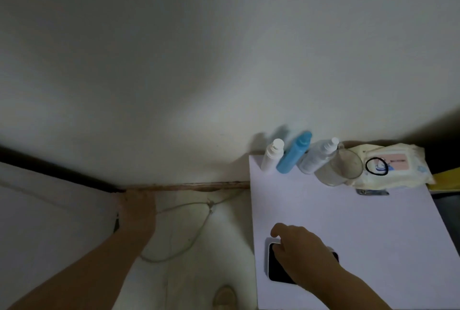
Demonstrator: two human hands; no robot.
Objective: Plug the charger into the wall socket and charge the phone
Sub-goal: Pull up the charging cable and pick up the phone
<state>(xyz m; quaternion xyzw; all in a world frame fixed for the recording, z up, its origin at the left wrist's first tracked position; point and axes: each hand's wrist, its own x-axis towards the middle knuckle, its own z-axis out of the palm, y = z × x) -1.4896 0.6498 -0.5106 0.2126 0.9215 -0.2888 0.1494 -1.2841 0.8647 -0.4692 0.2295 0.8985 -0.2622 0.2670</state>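
1. While the left hand [138, 207] reaches low to the corner where wall meets floor, its fingers are turned away, so I cannot tell whether it is gripping a charger plug or lies open; no socket shows.
2. Resting on the phone [277, 263], the right hand [298, 252] lies loosely curled over the screen, fingers spread and not clamped around it.
3. Running from the left hand, a pale cable [199, 220] loops over the floor, knotted midway, with another strand leading toward the table [348, 222]; where it ends is unclear.
4. To do this step well, I judge the left hand should square the plug to the socket by feel and push straight, while the right steadies the phone near the table's edge.
5. Bottles [295, 152], a clear cup [341, 167] and a wipes pack [393, 165] stand well apart at the back.
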